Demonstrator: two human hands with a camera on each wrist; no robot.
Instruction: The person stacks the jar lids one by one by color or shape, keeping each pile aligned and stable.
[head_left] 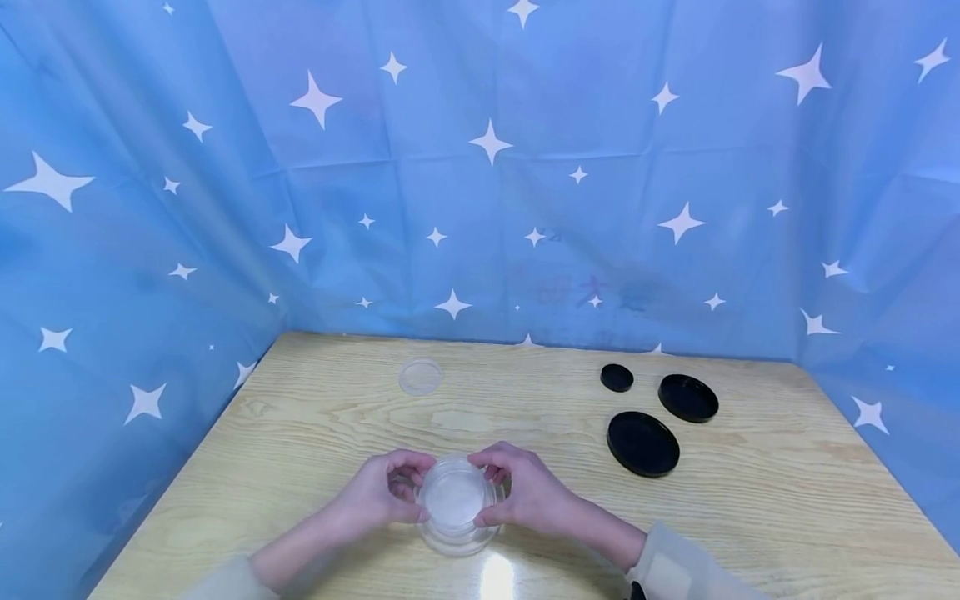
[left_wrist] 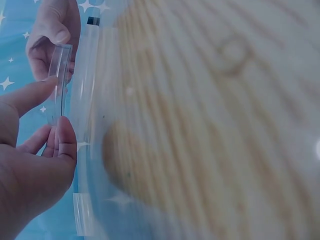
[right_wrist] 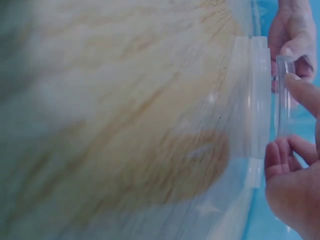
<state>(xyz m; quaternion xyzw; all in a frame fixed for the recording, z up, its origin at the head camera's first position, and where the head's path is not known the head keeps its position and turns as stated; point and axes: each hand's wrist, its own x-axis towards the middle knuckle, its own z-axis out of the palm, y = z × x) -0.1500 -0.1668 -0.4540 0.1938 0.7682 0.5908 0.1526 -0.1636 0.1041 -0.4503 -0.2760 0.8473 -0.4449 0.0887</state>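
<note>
While a blue curtain with white stars [head_left: 577, 192] fills the back and both sides, the wood-grain table [head_left: 330, 417] takes up the lower middle. Pale sleeves [head_left: 686, 567] come in from the near edge, pushed back off the wrists.

Left hand [head_left: 392, 487] and right hand [head_left: 525, 492]: both grasping, thumb and fingers pinching opposite sides of one clear round dish [head_left: 453, 496]. Neither is free.

Under it, on the table near the front, middle: clear round stack [head_left: 457, 546], wider than the held dish, its rim showing around it. Can't count its layers. Both wrist views show a narrow gap, so held dish sits just above the stack, not touching it, edge-on there and roughly parallel.

Right of the hands, well apart: large black disc [head_left: 643, 444] with raised rim, nearest of three. Beyond it, slightly right, second black disc [head_left: 688, 398], a bit smaller.

Toward the back, left of center: thin clear disc [head_left: 421, 377], flat on the table. Smallest: small black disc [head_left: 617, 377], just left of the second one.
</note>
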